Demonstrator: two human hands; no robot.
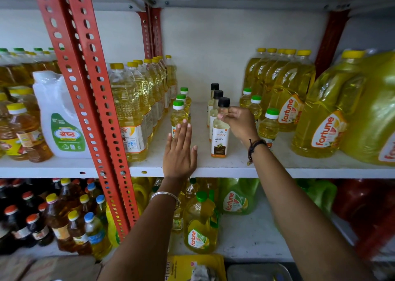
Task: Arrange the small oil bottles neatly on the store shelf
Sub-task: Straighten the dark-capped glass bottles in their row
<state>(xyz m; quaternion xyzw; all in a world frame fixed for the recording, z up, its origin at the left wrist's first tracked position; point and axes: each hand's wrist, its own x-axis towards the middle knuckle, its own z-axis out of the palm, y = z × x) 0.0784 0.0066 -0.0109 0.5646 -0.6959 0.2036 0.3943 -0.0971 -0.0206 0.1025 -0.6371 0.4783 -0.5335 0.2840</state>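
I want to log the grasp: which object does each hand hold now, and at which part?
The right hand pinches the front black-capped coconut oil bottle at its neck, below the cap. The left hand is open, flat, and holds nothing.

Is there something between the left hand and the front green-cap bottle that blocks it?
Nothing visible blocks it. The left hand lies flat and open on the shelf, its fingers already at the base of the front green-cap bottle. The right hand holds the black-cap bottle off to the side.
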